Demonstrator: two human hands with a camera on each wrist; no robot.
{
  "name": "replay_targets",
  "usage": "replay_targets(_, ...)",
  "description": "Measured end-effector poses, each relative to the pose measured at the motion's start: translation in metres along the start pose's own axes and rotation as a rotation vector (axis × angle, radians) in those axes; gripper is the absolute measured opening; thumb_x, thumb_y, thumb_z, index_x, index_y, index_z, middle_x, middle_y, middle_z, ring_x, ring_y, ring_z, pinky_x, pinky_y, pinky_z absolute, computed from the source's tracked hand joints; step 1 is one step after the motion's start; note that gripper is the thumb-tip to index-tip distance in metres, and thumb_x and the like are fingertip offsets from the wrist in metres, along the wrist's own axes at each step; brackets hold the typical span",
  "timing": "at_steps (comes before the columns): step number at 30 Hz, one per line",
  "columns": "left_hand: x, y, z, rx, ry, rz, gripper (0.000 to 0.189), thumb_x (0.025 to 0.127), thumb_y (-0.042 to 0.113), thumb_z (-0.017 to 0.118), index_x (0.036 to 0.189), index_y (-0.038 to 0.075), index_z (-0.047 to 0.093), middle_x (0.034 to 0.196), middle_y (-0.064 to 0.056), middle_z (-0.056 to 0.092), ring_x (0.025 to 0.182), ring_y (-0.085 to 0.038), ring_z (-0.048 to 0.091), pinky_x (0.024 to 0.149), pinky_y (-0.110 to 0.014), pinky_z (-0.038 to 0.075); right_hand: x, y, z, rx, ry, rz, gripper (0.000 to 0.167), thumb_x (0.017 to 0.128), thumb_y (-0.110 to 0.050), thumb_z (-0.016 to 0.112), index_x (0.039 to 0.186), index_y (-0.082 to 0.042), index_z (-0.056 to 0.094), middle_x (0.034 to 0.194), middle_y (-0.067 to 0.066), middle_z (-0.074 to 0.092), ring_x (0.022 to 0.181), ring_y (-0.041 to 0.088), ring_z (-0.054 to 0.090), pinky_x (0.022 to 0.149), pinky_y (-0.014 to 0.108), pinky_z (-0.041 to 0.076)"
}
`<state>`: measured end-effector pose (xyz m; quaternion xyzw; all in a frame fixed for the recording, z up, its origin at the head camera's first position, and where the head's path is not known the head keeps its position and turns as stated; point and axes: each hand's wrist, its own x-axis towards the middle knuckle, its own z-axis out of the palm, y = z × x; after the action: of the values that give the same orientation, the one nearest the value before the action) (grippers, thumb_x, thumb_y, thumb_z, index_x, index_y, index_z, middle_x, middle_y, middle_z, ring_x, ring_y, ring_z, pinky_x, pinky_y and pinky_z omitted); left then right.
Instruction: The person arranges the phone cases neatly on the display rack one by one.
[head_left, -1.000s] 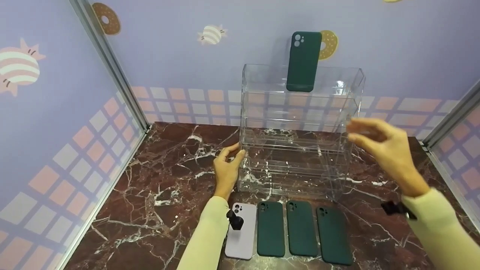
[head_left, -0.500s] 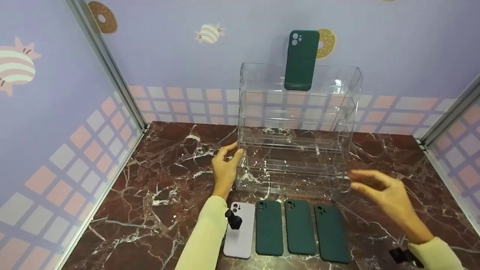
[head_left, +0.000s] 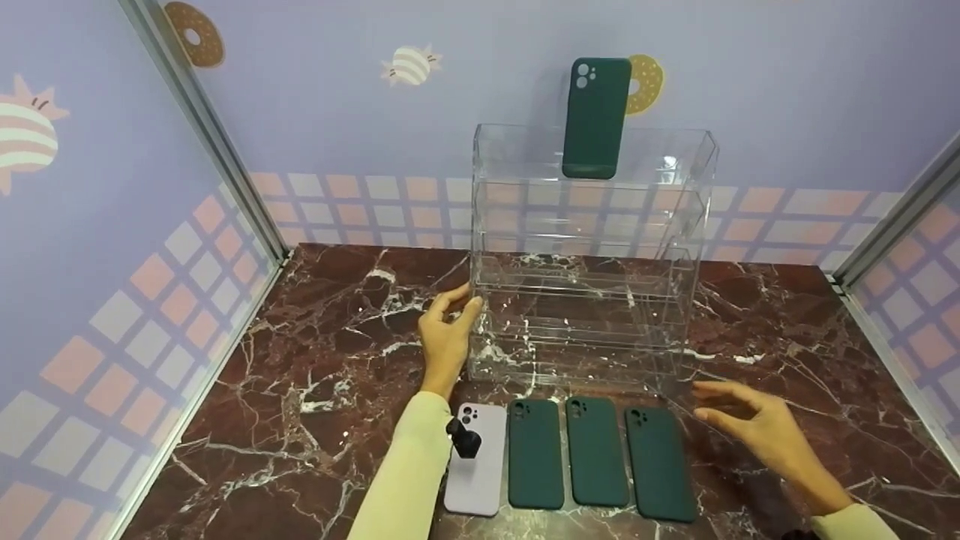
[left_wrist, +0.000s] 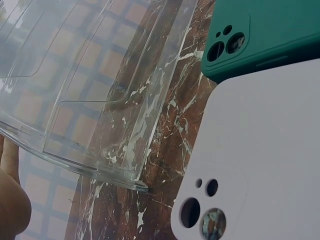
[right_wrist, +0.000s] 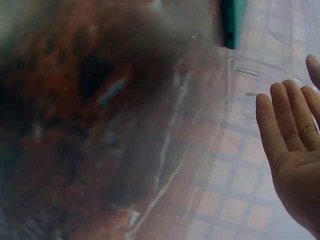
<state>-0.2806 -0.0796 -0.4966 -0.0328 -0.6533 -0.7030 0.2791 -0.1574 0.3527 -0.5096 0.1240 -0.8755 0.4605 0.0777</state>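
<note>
A clear tiered acrylic display rack [head_left: 585, 306] stands on the marbled surface. My left hand [head_left: 444, 341] rests against its left side, fingertips and thumb at the edge; in the left wrist view part of this hand [left_wrist: 12, 200] shows beside the clear panel. In front of the rack lie a pale lilac phone case [head_left: 484, 480] and three dark green phone cases, the left one [head_left: 535, 457], middle one [head_left: 598, 457] and right one [head_left: 660, 469]. My right hand [head_left: 757, 424], holding nothing, hovers right of the rightmost green case, its fingers extended in the right wrist view.
Another green phone case [head_left: 596, 120] stands upright in the rack's top tier. Behind is a patterned lilac wall [head_left: 337, 127]; side panels with metal posts [head_left: 214, 142] bound the marbled tabletop [head_left: 360, 322]. Under the left sleeve, a black wrist camera [head_left: 465, 441] overlaps the lilac case.
My right hand has come down from beside the rack's upper right side to near the rightmost green case. My left hand stays at the rack's left edge. The view has shifted slightly.
</note>
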Motion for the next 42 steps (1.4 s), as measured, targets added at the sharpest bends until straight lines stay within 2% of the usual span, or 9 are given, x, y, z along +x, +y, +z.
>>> replay_targets(5,-0.001,0.001,-0.001,0.01,-0.01,-0.013,0.026,0.091,0.001,0.082,0.117,-0.003,0.079,0.108,-0.022,0.074,0.102,-0.038,0.07,0.08,-0.026,0.055,-0.002,0.007,0.005,0.006,-0.029,0.007,0.041,0.092,-0.008,0.084,0.131,-0.005,0.074,0.121,0.01,0.076,0.098,0.013,0.075,0.08,0.021,0.059)
replay_targets(10,-0.001,0.003,-0.001,0.004,-0.015,-0.017,0.027,0.092,0.001,0.082,0.118,-0.004,0.078,0.109,-0.022,0.074,0.103,-0.035,0.07,0.082,-0.025,0.055,-0.003,0.008,0.009,0.01,-0.109,0.044,0.042,0.093,-0.014,0.083,0.133,-0.007,0.073,0.127,0.011,0.074,0.104,0.02,0.075,0.083,0.024,0.059)
replay_targets(18,-0.001,0.003,0.0,-0.022,-0.009,-0.016,0.026,0.091,0.0,0.083,0.116,-0.005,0.078,0.108,-0.022,0.074,0.102,-0.041,0.069,0.077,-0.022,0.053,0.003,0.01,0.016,-0.116,-0.163,0.046,0.048,0.09,-0.024,0.086,0.134,-0.01,0.073,0.128,0.006,0.074,0.112,0.027,0.072,0.088,0.031,0.059)
replay_targets(25,0.001,0.0,0.0,-0.026,-0.009,-0.018,0.025,0.09,-0.001,0.082,0.114,-0.006,0.078,0.107,-0.024,0.074,0.099,-0.032,0.071,0.079,-0.023,0.056,0.01,0.012,0.019,-0.093,-0.243,0.016,0.051,0.09,-0.024,0.087,0.134,-0.004,0.071,0.126,0.013,0.072,0.11,0.033,0.072,0.087,0.034,0.061)
replay_targets(28,0.001,0.0,0.0,-0.014,-0.009,-0.019,0.025,0.09,-0.001,0.083,0.114,-0.005,0.078,0.107,-0.021,0.075,0.099,-0.031,0.071,0.08,-0.024,0.056,0.011,0.012,0.019,-0.093,-0.266,0.001,0.052,0.09,-0.026,0.087,0.134,-0.004,0.072,0.124,0.01,0.072,0.108,0.031,0.072,0.086,0.036,0.061)
replay_targets(35,0.0,0.0,-0.001,-0.017,-0.007,-0.013,0.026,0.091,0.001,0.083,0.116,-0.005,0.078,0.108,-0.024,0.074,0.1,-0.036,0.07,0.079,-0.027,0.056,0.011,0.014,0.022,-0.071,-0.293,-0.019,0.051,0.089,-0.025,0.088,0.132,-0.004,0.073,0.115,0.006,0.067,0.1,0.02,0.068,0.082,0.028,0.059)
replay_targets(42,-0.001,0.0,-0.001,-0.031,-0.01,-0.046,0.026,0.092,0.002,0.082,0.117,-0.004,0.078,0.107,-0.021,0.075,0.097,-0.023,0.07,0.078,-0.023,0.056,0.014,0.013,0.026,-0.103,-0.321,-0.001,0.055,0.087,-0.027,0.09,0.133,-0.002,0.072,0.108,0.005,0.061,0.09,0.015,0.061,0.076,0.027,0.055)
